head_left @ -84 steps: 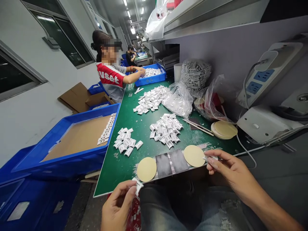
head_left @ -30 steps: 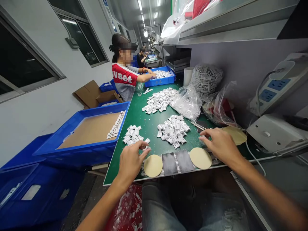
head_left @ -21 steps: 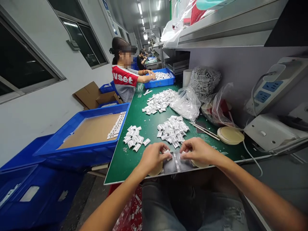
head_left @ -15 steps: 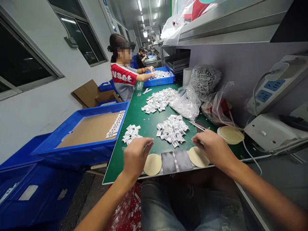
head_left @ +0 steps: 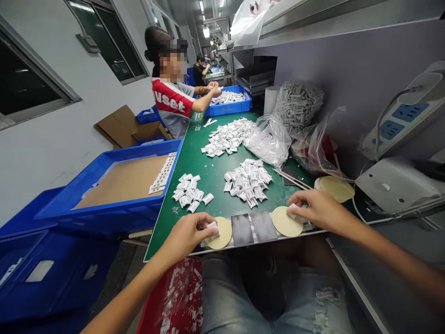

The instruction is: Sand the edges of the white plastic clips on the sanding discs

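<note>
My left hand (head_left: 189,234) pinches a small white plastic piece (head_left: 212,226) over the left round cream disc (head_left: 222,234). In my right hand (head_left: 314,208) is another small white piece (head_left: 291,211), held at the upper edge of the right round cream disc (head_left: 287,225). Whether either piece touches its disc I cannot tell. Two dark grey rectangular pads (head_left: 242,230) lie between the discs along the table's front edge. Beyond them is a pile of white plastic pieces (head_left: 247,182), with a smaller pile (head_left: 189,191) to the left.
A larger pile (head_left: 227,135) and a clear plastic bag (head_left: 271,139) lie farther back on the green table (head_left: 205,169). Tweezers (head_left: 294,178) rest at right, near a power strip (head_left: 399,118). Blue bins (head_left: 114,211) stand left. A co-worker (head_left: 174,93) handles pieces at a blue tray (head_left: 229,107).
Both hands have come down onto the discs, and the white pieces in them now show clearly. The whole view has shifted slightly. The co-worker's hands have come together above the blue tray.
</note>
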Tool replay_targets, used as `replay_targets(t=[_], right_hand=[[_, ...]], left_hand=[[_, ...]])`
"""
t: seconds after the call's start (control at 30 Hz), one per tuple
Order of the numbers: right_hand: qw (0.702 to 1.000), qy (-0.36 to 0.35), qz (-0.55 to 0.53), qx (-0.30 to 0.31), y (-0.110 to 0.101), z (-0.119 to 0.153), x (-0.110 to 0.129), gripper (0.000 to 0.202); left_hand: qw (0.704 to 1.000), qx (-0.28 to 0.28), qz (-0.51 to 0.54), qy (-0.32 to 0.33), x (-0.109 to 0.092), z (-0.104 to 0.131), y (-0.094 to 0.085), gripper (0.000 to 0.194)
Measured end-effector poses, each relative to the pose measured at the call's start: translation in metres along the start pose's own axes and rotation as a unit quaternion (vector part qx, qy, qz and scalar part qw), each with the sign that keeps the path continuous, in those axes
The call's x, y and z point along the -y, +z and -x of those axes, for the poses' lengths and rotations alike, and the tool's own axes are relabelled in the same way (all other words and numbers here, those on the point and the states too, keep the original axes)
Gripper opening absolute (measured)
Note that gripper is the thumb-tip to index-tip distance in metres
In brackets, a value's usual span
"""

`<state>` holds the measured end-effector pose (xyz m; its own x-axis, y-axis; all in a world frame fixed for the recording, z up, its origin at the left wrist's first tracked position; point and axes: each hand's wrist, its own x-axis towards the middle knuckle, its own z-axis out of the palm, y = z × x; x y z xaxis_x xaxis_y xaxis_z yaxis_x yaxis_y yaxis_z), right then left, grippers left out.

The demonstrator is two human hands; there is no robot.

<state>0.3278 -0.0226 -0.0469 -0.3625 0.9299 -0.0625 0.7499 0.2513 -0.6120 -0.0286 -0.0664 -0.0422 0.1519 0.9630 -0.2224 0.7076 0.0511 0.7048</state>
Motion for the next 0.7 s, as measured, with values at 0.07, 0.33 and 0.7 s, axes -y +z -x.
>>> replay_targets(t=[0.07,0.33,0.7], right_hand=[[1.000,0.006,0.014,-0.026,-0.005,-0.011,-0.010,0.018],[0.996,-0.059,0.032,-0.051,0.022,-0.025,0.021,0.019],[0.989,-0.058,0.062,-0.122,0.017,-0.039,0.013,0.023]], left_hand=[[0.999,-0.031,-0.027,0.003,0.002,-0.011,-0.004,0.028],[0.988,-0.108,-0.073,0.082,-0.026,-0.034,0.027,0.020],[0.966,-0.234,-0.088,0.064,-0.025,-0.052,0.016,0.021]])
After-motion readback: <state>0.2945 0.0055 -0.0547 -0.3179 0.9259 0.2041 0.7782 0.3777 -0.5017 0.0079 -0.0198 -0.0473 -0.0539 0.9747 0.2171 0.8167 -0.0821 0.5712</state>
